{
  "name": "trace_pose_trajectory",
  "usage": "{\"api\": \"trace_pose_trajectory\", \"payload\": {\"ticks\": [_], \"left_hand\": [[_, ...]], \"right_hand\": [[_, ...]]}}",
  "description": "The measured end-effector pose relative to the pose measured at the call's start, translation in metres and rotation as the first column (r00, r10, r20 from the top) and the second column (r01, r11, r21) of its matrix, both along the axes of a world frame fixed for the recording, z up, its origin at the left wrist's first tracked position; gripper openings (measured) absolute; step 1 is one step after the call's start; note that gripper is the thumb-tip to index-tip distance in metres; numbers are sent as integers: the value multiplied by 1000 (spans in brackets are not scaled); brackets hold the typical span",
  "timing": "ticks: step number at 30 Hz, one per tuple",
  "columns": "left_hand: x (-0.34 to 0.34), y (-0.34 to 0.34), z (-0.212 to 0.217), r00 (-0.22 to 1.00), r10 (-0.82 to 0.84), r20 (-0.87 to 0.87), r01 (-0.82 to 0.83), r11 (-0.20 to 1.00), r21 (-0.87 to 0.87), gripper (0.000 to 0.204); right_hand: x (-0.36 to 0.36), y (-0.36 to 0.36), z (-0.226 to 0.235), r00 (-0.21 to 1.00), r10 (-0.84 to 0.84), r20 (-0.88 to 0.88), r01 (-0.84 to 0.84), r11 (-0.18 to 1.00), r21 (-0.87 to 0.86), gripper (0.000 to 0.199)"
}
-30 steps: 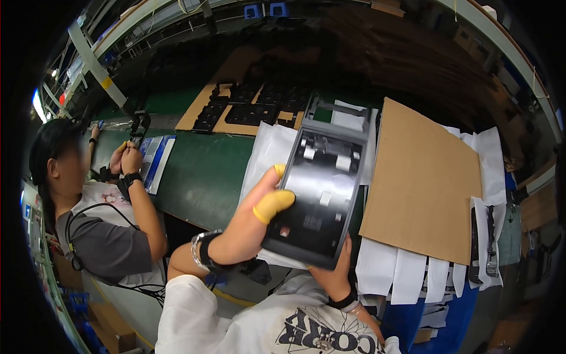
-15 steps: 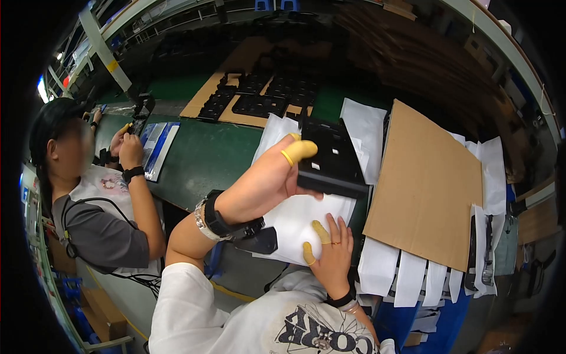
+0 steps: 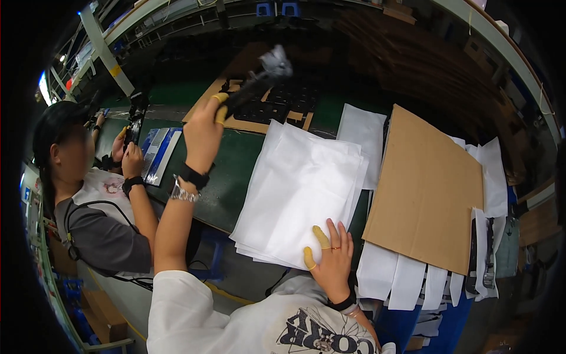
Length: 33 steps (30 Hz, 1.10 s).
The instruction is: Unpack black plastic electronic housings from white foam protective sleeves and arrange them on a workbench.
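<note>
My left hand [image 3: 203, 130], with yellow finger cots on the thumb and a finger, is raised over the far left of the table. It grips a black plastic part [image 3: 250, 89], seen nearly edge-on, smeared by motion, with a shiny grey end. A stack of white, soft-looking sheets or flat bags [image 3: 295, 189] lies in front of me. On its near right corner my right hand [image 3: 331, 259] rests with fingers spread, two of them in yellow cots. Under the held part, several black parts [image 3: 271, 106] lie on a cardboard sheet [image 3: 236, 123].
Right of the white stack stands a pile with a large cardboard sheet [image 3: 421, 189] on top and white-wrapped pieces [image 3: 407, 280] sticking out. At left a co-worker [image 3: 97, 218] handles a black part beside a blue-and-white packet [image 3: 162, 154] on the green table [image 3: 221, 203].
My left hand has swung away to the far left with the black part, from above the white stack, uncovering it. My right hand stays on the stack.
</note>
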<state>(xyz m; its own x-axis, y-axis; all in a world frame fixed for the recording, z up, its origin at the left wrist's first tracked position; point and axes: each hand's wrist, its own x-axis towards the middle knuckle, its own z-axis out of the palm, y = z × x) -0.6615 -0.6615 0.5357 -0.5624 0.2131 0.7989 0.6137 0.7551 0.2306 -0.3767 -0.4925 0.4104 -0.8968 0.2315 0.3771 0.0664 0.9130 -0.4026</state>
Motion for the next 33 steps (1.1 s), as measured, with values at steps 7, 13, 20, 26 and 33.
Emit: {"api": "trace_pose_trajectory", "payload": {"ticks": [7, 13, 20, 26, 33], "left_hand": [[-140, -83, -66, 874, 485, -27, -484, 865, -134, 21], [-185, -99, -105, 714, 665, 219, -492, 700, -518, 25], [-188, -56, -89, 689, 591, 420, -520, 806, -281, 31], [-94, 64, -4, 919, -296, 259, 340, 930, -142, 24], [102, 256, -20, 262, -804, 533, 963, 256, -88, 37]], "right_hand": [[3, -1, -3, 1000, 8, 0, -8, 1000, -1, 43], [3, -5, -3, 999, -21, 46, 20, 999, 35, 44], [1, 0, -7, 998, -54, 35, 53, 998, 39, 45], [1, -5, -5, 999, -17, 31, 17, 1000, 3, 46], [6, -2, -11, 999, -27, 23, 28, 998, -56, 48]]}}
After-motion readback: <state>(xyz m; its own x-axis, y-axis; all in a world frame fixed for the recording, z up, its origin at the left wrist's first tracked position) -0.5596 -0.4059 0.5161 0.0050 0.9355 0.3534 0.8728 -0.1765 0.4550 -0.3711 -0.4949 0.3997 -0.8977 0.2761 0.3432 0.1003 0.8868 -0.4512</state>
